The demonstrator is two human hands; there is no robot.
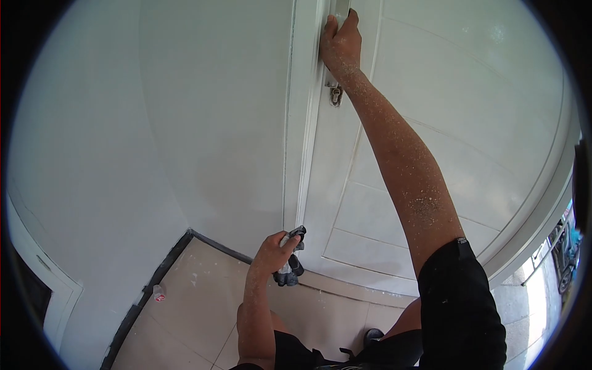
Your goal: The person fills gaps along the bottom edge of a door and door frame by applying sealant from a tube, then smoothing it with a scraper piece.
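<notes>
My left hand, low near the foot of the door, is closed around a pair of dark grey and white work gloves. The gloves hang bunched below my fingers. Up high, my right hand is wrapped round the metal door handle, which is mostly hidden behind the palm and fingers. Just under that hand shows a lock cylinder in the white panelled door. Pale dust or grit speckles my right forearm.
A white door frame joins the pale wall at left. Dark skirting runs along the tiled floor. A small crumpled cup-like item lies by it. At far right, a bicycle or motorbike wheel shows outside.
</notes>
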